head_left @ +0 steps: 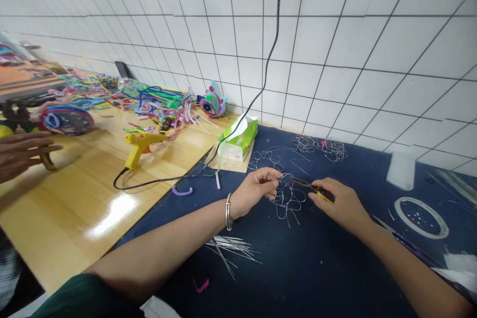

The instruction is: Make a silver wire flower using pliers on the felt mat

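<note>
Wire flower [287, 202] partly behind fingers [269, 174]

Wire flower [289, 200]: thin silver wire bent into a rough ring, big open loops fanned out round it like petals. Small dark pinkish-purple beads sit along part of the ring. Loops uneven, some overlapping; loose wire ends stick out at the bottom, towards the wearer. Its upper left edge is pinched in the left hand's fingers [275, 185], the rest spread right and down over the dark blue surface [298, 268]

Pliers [316, 189]: dark metal nose, yellow on the handles, gripped in the right hand [339, 201]. Lying nearly level, nose pointing left, tip at the flower's upper loops. Can't tell if the jaws are closed on wire
</note>
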`<state>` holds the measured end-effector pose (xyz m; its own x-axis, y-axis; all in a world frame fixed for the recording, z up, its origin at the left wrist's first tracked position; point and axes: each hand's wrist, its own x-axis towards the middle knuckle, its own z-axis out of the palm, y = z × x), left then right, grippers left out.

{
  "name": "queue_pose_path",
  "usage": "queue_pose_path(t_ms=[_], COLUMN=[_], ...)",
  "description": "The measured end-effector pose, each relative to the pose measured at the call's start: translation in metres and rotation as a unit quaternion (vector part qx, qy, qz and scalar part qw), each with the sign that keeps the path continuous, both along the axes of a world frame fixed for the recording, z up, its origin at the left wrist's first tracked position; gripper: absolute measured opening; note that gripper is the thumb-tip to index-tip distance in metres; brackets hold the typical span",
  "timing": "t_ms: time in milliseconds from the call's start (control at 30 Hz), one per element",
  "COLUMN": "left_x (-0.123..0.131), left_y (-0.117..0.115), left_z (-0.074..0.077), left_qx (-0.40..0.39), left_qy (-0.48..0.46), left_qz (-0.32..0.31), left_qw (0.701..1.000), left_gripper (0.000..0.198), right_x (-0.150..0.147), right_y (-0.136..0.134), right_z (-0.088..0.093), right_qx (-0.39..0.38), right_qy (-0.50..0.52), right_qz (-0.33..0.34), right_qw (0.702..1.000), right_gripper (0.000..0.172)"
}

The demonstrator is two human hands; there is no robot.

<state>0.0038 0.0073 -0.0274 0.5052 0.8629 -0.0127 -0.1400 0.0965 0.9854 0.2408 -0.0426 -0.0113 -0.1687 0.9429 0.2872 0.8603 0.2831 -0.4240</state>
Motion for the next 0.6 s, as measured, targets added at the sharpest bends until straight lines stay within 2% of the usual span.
queue_pose_path(t_ms=[300,600], left_x=[0.0004,0.0008], left_y=[0.0003,-0.0014], left_z=[-0.0009,0.0001], left_qx=[0.001,0.008], left_qy=[-0.004,0.012], left_qz=[0.002,-0.018], left_qw=[1.000,1.000], left_gripper=[0.023,0.023], right_x=[0.0015,-0.0013], right_y=[0.0007,-0.0021], right_z=[0.0036,0.0045], right_qx=[-0.021,0.033], right_qy=[0.002,0.001], right_qz=[0.017,0.004], right_qw=[1.000,0.999], right_gripper=[0.025,0.025])
